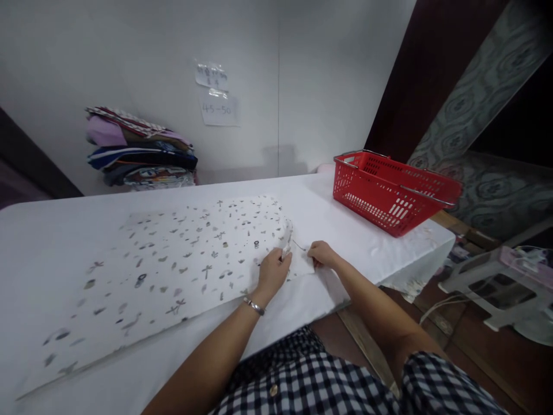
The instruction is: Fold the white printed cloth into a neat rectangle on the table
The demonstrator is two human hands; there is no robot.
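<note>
A long white cloth printed with small plants and animals lies flat across the table. My left hand is closed on its bunched, folded-up edge near the right end. A thin dark cord runs from that edge to my right hand, whose fingers are pinched together at the cord's end. Beneath my right hand lies the cloth's right corner; whether the fingers also grip it is hidden.
The table has a white cover. On its far right side stands a red plastic basket with metal handles. A stack of folded cloths sits at the back left by the wall. A white plastic stool is on the floor at right.
</note>
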